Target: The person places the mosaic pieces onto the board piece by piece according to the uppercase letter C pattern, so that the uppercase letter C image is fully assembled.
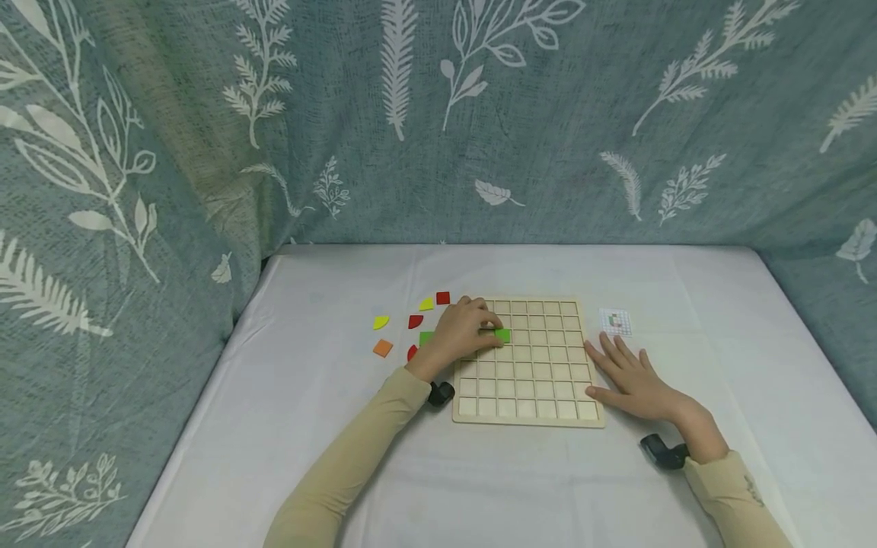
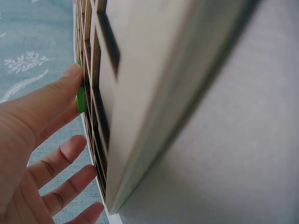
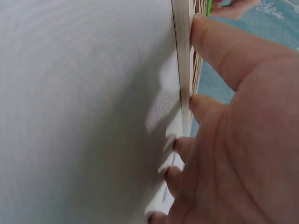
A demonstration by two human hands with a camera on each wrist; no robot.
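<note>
A pale wooden grid board [image 1: 529, 422] lies flat on the white table. Above its upper left part, my left hand [image 1: 464, 331] pinches a green square tile [image 1: 503, 336] between thumb and index finger. In the left wrist view the green tile [image 2: 81, 98] stands tilted at the grid, and the other fingers [image 2: 70, 147] are spread. My right hand [image 1: 637, 382] rests at the board's right side, fingers extended. Its thumb and index finger touch the board's edge [image 3: 184, 60] in the right wrist view, while the remaining fingers lie on the cloth.
Left of the board lie loose tiles: a red square [image 1: 443, 297], yellow quarter-rounds [image 1: 381, 323], a red quarter-round [image 1: 415, 321], an orange square [image 1: 383, 348] and a partly covered green piece [image 1: 426, 337]. A printed pattern card [image 1: 616, 321] sits to the right, beyond my right fingertips.
</note>
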